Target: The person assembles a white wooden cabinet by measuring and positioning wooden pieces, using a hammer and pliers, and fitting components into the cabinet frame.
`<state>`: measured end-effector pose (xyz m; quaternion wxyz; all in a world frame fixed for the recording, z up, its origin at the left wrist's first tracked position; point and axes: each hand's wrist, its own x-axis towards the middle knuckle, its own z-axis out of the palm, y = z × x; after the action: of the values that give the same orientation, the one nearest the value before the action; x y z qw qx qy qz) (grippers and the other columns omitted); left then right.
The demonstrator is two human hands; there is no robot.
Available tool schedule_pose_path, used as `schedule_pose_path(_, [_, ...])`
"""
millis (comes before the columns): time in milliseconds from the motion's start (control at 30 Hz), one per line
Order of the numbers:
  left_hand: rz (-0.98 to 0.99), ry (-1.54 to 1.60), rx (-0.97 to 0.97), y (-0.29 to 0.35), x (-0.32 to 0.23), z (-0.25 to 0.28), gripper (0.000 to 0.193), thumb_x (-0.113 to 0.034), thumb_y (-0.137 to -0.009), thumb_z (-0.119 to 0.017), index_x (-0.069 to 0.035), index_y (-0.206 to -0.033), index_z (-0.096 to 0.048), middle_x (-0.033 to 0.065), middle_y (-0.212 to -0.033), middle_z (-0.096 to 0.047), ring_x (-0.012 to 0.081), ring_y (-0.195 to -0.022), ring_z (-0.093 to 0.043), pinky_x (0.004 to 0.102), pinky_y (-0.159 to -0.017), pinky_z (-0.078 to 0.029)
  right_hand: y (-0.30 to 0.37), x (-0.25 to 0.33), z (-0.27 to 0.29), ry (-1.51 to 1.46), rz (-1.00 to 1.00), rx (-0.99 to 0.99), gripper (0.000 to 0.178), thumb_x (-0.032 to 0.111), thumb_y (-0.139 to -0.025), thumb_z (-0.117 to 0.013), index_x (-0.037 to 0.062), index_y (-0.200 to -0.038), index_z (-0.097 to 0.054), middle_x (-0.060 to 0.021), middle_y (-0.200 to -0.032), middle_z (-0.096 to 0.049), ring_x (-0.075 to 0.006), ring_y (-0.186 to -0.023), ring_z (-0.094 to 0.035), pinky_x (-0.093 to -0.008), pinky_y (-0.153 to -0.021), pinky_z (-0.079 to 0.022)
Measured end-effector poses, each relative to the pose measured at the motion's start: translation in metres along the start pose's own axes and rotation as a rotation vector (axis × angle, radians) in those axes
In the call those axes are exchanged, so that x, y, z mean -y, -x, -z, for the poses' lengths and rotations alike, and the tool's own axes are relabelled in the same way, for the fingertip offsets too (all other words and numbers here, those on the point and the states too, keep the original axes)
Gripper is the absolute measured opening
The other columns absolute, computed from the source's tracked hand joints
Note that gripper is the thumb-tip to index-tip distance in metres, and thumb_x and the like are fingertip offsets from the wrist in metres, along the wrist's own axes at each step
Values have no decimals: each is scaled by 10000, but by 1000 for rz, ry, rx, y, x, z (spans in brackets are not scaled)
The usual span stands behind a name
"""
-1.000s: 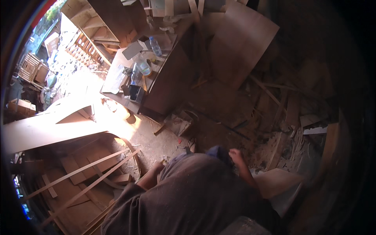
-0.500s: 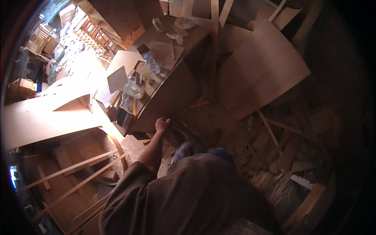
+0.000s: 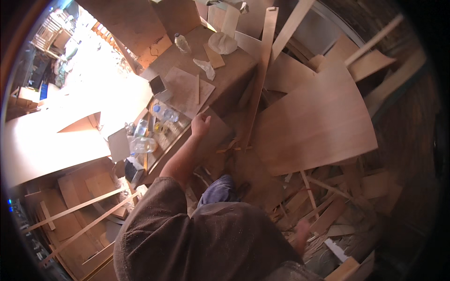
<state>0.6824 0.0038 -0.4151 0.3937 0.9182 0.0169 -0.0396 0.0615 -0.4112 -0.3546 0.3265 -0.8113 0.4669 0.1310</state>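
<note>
My left hand is at the long edge of a wooden workbench, its fingers curled into a loose fist. Nothing sticks out of it. I cannot tell whether it touches the edge. Close to it lie a thin plywood sheet with a narrow strip on top and a clear plastic bottle with a blue cap. Low on the right, my right hand is a blur over scattered wood offcuts, and its fingers cannot be made out.
A large curved plywood sheet leans on the right beside an upright plank. More bottles, including a clear one, lie on the bench. Wood strips cross at the left, below a bright panel. Offcuts litter the floor.
My view has moved forward along the bench, and the curved sheet looks nearer. My left hand is farther up the bench edge, still curled. My right hand has come into view.
</note>
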Motion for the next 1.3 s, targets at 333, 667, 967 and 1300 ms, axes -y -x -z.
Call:
schedule_pose_path(333, [-26, -315, 96, -251, 0, -89, 557, -374, -898, -659, -239, -1413, -495, 280, -1342, -522, 459, -1313, -415, 527, -1089, -355, -3, 154, 3, -214, -529, 179, 138, 155, -958, -546, 48, -971, -631, -51, -866, -626, -174, -799, -603, -337, -714, -501])
schedule_pose_path(667, [276, -449, -3, -333, 25, -133, 332, -284, -844, -666, -127, -1137, -667, 250, -1136, -664, 406, -1062, -641, 460, -950, -497, 25, 187, 2, -183, -641, 246, 171, 135, -919, -596, 26, -1027, -670, -86, -917, -669, -193, -843, -637, -346, -763, -512])
schedule_pose_path(967, [-137, 1, -310, -185, -64, -85, 123, -86, -792, -637, -10, -866, -699, 212, -868, -671, 390, -826, -658, 478, -768, -521, -11, 183, 1, -96, -452, 384, 234, 118, -883, -642, 7, -1079, -705, -117, -963, -707, -210, -882, -667, -353, -808, -521])
schedule_pose_path(1300, [-118, 92, -13, 238, -125, 3, 182, -115, -721, -722, -59, -875, -643, 141, -911, -613, 369, -896, -613, 446, -782, -512, -186, 307, -47, -121, 428, 845, 393, 304, -986, -584, 61, -1293, -614, -54, -1137, -685, -157, -949, -619, -323, -818, -480])
